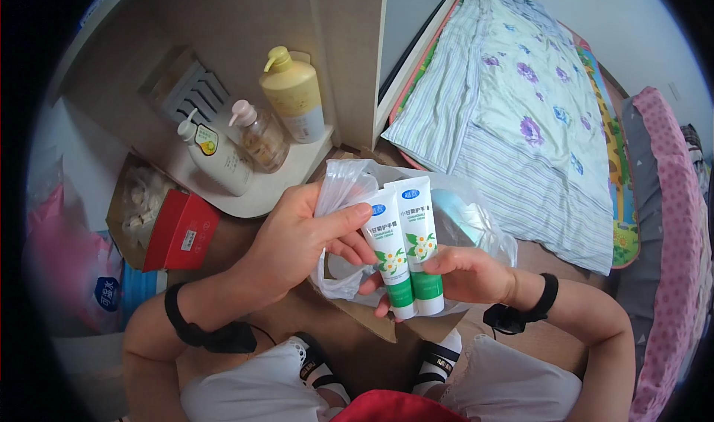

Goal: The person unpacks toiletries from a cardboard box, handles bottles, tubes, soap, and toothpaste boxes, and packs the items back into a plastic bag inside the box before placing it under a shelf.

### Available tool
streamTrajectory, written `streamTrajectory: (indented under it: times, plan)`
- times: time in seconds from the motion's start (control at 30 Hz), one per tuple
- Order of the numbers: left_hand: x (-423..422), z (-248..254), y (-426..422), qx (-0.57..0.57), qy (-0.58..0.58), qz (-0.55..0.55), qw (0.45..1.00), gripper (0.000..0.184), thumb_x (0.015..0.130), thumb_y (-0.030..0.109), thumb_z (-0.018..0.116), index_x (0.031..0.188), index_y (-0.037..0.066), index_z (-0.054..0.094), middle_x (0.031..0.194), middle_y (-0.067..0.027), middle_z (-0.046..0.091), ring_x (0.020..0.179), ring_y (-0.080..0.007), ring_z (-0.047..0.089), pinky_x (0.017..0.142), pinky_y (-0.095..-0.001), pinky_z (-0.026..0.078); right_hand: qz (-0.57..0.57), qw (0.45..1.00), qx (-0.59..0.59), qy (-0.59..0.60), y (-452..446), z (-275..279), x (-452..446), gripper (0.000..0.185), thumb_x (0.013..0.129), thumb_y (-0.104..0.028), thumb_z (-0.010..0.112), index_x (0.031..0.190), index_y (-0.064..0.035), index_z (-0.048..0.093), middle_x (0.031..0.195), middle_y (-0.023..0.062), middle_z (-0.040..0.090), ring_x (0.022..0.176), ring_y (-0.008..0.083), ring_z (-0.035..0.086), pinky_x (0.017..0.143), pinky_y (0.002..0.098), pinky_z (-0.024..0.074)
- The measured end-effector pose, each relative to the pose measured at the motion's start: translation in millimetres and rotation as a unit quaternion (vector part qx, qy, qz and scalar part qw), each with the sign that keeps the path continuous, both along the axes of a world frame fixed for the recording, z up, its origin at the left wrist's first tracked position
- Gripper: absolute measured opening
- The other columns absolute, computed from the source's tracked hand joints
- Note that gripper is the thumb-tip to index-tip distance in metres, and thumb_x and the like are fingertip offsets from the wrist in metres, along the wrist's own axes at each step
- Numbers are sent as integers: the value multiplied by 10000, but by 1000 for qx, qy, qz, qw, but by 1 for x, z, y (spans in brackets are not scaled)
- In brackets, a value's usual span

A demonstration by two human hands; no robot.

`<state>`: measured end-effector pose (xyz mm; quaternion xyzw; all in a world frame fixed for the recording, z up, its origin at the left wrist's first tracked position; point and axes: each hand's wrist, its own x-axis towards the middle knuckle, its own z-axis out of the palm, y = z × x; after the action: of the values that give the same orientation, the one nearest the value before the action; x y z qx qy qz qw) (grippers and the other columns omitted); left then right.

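Two white hand cream tubes with green bands and daisy prints are held side by side, caps toward my body. My left hand (316,232) pinches the upper part of the left tube (387,247), its thumb on the front. The lower part of the right tube (420,243) is gripped by my right hand (461,273), thumb on its front and fingers behind both tubes. Behind and below them is an open translucent plastic bag (338,191) with a light blue item (455,217) inside.
Three pump bottles, white (216,158), clear pink (260,139) and yellow (294,98), stand on a shelf (305,165) at upper left. A red box (181,232) lies left. A floral quilt (513,102) covers a mat at upper right.
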<state>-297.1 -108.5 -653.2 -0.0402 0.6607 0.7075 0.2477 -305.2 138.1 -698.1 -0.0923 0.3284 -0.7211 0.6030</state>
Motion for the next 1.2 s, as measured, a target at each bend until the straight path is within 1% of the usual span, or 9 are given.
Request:
streamTrajectory:
  times: [0.23, 0.33, 0.53, 0.83, 0.93, 1.03, 1.13, 1.17, 1.2]
  plan:
    - [1, 0, -1, 10, -5, -3, 1000, 272, 1019, 204, 584, 1128, -44, 606, 942, -130, 692, 769, -183, 715, 677, -291, 574, 2, 1000, -3, -6, 1, -1, 1, 644, 959, -319, 484, 1505, -11, 336, 1433, 206, 514, 1215, 369, 591, 1082, 455, 417]
    - [1, 1, 0, 10, -7, -2, 1000, 269, 1017, 202, 583, 1128, -42, 607, 941, -129, 693, 767, -184, 713, 678, -296, 570, 4, 1000, 2, 0, 0, 1, 1, 640, 969, -323, 492, 1509, -17, 333, 1434, 202, 513, 1214, 363, 594, 1065, 448, 436]
    - [1, 2, 3, 10, -18, 15, 1000, 270, 1007, 208, 591, 1123, -35, 607, 951, -132, 692, 761, -188, 710, 677, -302, 563, 0, 1000, 11, 7, 1, 3, 1, 647, 1000, -371, 533, 1513, -34, 330, 1431, 192, 518, 1211, 343, 602, 1017, 423, 481]
    - [1, 0, 2, 2, -27, 20, 999, 269, 1000, 203, 600, 1115, -40, 605, 963, -139, 690, 753, -190, 708, 675, -296, 564, 7, 1000, 15, 17, 2, 4, 1, 651, 1018, -396, 527, 1523, -46, 315, 1429, 178, 523, 1222, 321, 601, 998, 403, 496]
    - [0, -1, 2, 1, -29, 21, 999, 268, 1001, 199, 600, 1114, -44, 603, 960, -142, 688, 754, -194, 708, 675, -293, 565, 17, 1000, 1, 4, 3, 0, 0, 577, 1051, -345, 484, 1525, -84, 284, 1430, 145, 515, 1221, 265, 596, 1009, 390, 475]
    - [0, -2, 2, 5, -28, 14, 1000, 268, 1004, 190, 594, 1130, -47, 594, 975, -149, 684, 780, -198, 710, 681, -296, 568, 11, 1000, 12, 14, 3, 2, 0, 569, 1043, -343, 501, 1510, -76, 315, 1382, 136, 548, 1191, 254, 607, 999, 379, 480]
    - [-2, -11, -1, 5, -14, 6, 1000, 273, 1006, 165, 583, 1177, -47, 577, 1030, -151, 677, 843, -199, 706, 708, -304, 572, -34, 976, 151, 150, 5, 8, -4, 558, 1014, -330, 548, 1463, -35, 395, 1278, 132, 610, 1140, 226, 623, 939, 367, 503]
    - [-4, -17, -3, -3, -4, 1, 1000, 280, 1005, 154, 581, 1201, -45, 568, 1060, -146, 674, 872, -197, 703, 723, -305, 573, -16, 947, 232, 220, 7, 12, -9, 547, 1003, -326, 563, 1437, -24, 423, 1249, 150, 621, 1124, 245, 633, 912, 372, 510]
    - [-5, -20, -5, -11, 6, -4, 1000, 290, 1004, 143, 579, 1226, -42, 559, 1090, -141, 672, 902, -196, 699, 737, -306, 574, 2, 906, 310, 289, 9, 18, -18, 535, 992, -321, 577, 1411, -13, 451, 1219, 169, 633, 1108, 265, 643, 885, 376, 518]
